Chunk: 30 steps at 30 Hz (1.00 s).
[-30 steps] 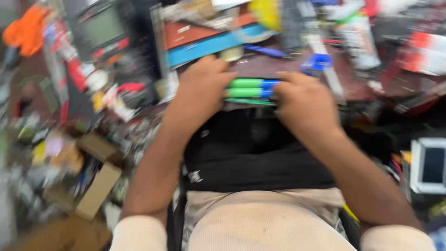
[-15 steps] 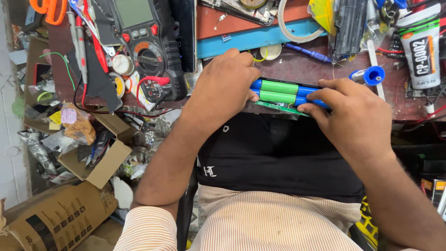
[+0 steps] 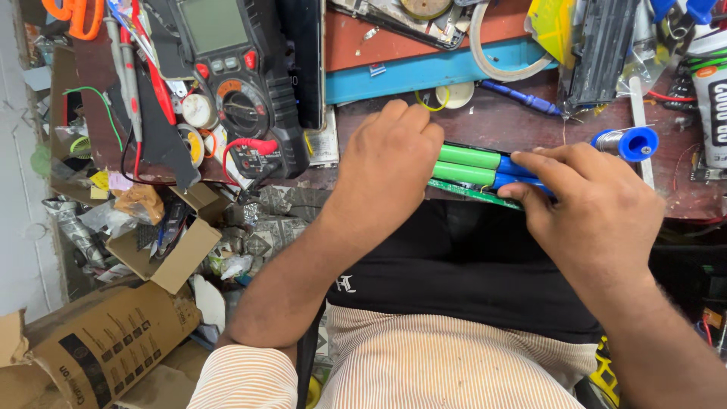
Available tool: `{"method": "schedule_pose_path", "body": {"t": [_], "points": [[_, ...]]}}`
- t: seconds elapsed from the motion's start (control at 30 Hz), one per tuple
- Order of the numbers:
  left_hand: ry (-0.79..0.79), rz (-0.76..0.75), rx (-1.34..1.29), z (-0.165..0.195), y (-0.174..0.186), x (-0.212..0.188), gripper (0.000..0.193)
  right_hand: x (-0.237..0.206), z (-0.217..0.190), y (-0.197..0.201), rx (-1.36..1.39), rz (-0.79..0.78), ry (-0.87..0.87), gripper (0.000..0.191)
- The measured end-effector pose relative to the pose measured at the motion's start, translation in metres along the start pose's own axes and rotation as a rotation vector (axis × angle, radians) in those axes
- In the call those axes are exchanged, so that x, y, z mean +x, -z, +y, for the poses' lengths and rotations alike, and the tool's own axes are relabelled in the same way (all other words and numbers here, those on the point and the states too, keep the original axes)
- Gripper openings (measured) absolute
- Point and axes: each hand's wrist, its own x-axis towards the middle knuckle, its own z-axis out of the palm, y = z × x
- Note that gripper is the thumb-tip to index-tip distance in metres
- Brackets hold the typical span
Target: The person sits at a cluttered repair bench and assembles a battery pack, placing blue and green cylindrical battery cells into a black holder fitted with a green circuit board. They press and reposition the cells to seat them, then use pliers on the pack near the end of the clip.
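Both hands grip one battery pack [image 3: 478,168] at the near edge of the bench [image 3: 530,125]. The pack is a row of green cells with blue cells at its right end; a thin green circuit strip runs along its near side. It lies roughly level, tilted slightly down to the right.

Left hand [image 3: 386,167]: curled over the pack's left end, fingers wrapped down across it, hiding that end. Clenched on the pack.

Right hand [image 3: 594,208]: covers the right end, fingers [image 3: 541,168] laid flat over the blue cells, thumb at the near side against the strip. Grasping the pack.

Surroundings: a black multimeter [image 3: 235,83] with red and black leads stands well left of the left hand. A blue tray [image 3: 424,76] lies just beyond the pack. A blue cylinder [image 3: 627,142] sits just beyond the right hand. Orange scissors [image 3: 72,15] lie at the far left corner. Open cardboard boxes [image 3: 166,257] and litter lie on the floor to the left, below the bench.
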Motion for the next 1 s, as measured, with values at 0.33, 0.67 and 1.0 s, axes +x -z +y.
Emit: {"method": "schedule_pose_path", "body": {"t": [0.33, 0.67, 1.0], "points": [[0.085, -0.111, -0.115, -0.007, 0.006, 0.002, 0.014, -0.003, 0.004, -0.003, -0.009, 0.014, 0.019, 0.027], [0.083, -0.122, -0.149, -0.019, 0.011, 0.005, 0.015, -0.001, 0.007, -0.002, -0.052, -0.047, 0.011, 0.021], [-0.041, -0.209, -0.125, -0.013, 0.032, 0.013, 0.035, 0.003, 0.011, -0.002, -0.057, -0.088, -0.006, 0.022]]}}
